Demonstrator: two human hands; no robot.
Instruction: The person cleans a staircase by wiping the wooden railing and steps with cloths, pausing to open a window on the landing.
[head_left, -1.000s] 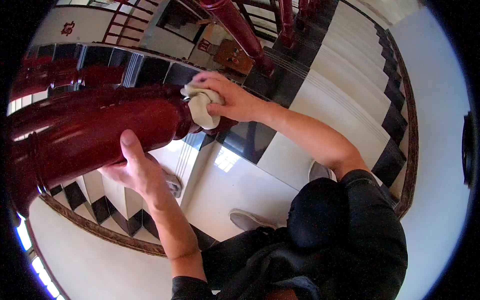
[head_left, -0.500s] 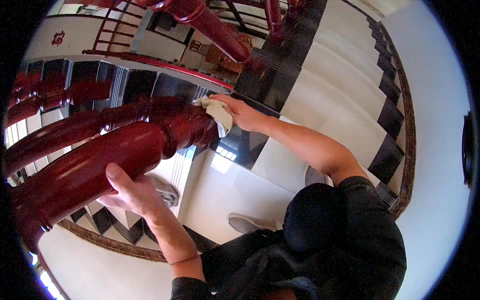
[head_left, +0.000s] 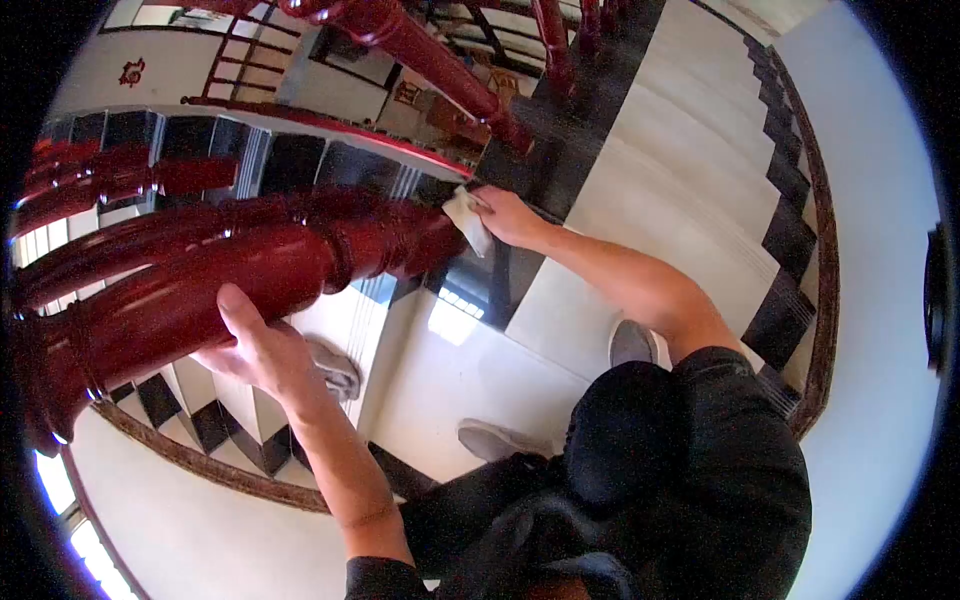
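Note:
A thick, glossy dark-red wooden newel post [head_left: 235, 270] runs across the left half of the head view. My left hand [head_left: 262, 355] grips its near side, thumb laid on the wood and fingers curling out of sight beneath. At the post's lower end, my right hand [head_left: 510, 215] pinches a pale cloth [head_left: 468, 218] and presses it against the turned base [head_left: 430, 240]. Part of the cloth hangs down beside the base, over the black tile.
White stairs [head_left: 690, 180] with black edging climb at right beside a white wall [head_left: 870, 320]. More red balusters [head_left: 440, 75] stand at the top. A grey, crumpled-looking item [head_left: 335, 372] lies on a step near my left hand. My grey shoes [head_left: 500, 438] are on the landing.
My right hand and the cloth have shifted right, towards the post's lower end. My left hand keeps its place on the post, and the view has moved slightly.

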